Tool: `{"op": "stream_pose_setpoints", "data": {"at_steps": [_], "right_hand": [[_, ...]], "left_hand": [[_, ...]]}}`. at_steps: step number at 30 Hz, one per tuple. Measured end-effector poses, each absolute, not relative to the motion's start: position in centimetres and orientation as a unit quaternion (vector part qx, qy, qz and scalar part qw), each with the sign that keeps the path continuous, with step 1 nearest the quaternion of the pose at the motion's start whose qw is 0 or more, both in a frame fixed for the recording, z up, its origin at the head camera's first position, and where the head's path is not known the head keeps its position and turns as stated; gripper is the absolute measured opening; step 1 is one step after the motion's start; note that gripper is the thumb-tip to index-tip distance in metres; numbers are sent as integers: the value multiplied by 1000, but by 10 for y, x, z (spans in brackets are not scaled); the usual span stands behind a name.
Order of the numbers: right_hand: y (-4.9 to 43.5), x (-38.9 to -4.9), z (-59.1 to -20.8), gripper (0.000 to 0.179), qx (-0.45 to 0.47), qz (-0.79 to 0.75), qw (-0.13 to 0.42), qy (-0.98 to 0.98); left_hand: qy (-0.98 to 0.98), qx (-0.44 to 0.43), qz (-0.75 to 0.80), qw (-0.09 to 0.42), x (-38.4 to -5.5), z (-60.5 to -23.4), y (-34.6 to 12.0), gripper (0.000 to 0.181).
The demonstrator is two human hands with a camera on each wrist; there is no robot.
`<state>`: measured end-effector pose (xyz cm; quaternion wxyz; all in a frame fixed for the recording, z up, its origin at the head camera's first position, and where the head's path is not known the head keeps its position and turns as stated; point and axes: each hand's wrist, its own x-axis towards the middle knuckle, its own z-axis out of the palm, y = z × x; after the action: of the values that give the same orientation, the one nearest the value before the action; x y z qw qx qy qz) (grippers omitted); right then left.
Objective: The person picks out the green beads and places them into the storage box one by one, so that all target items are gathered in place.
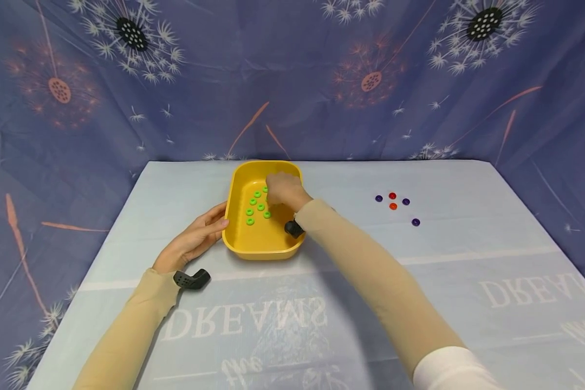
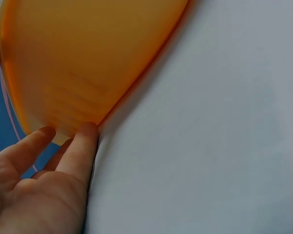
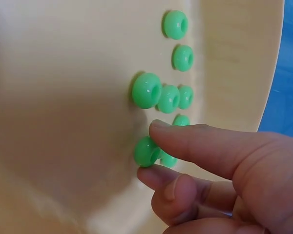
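Observation:
A deep yellow plastic tray with rounded corners stands on the table. My left hand holds its left side, thumb at the rim and fingertips against the outer wall. Over the inside of the tray reaches my right hand. In the right wrist view its thumb and index finger pinch a green bead, round with a hole through it. Several more green beads lie on the tray floor to the left of that hand, and some are hidden behind it.
Right of the tray, a small group of loose beads lies on the pale printed tablecloth: red and orange-red beads and dark purple beads. A blue dandelion-patterned cloth hangs behind the table. Black wrist devices sit at both cuffs.

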<state>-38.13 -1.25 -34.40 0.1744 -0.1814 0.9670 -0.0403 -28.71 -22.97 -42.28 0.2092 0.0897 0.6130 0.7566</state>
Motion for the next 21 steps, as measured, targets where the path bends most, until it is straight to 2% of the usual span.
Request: {"op": "stream_pose_setpoints", "data": {"at_steps": [9, 15, 21], "right_hand": [[-13, -378, -346, 34, -172, -41, 176, 968], [-13, -379, -345, 28, -166, -39, 179, 969], [-13, -379, -344, 30, -167, -49, 177, 969]], "left_hand": [[611, 90, 760, 202, -288, -428, -230, 79], [612, 88, 759, 204, -288, -427, -230, 80], [617, 92, 755, 202, -286, -425, -230, 79]]}}
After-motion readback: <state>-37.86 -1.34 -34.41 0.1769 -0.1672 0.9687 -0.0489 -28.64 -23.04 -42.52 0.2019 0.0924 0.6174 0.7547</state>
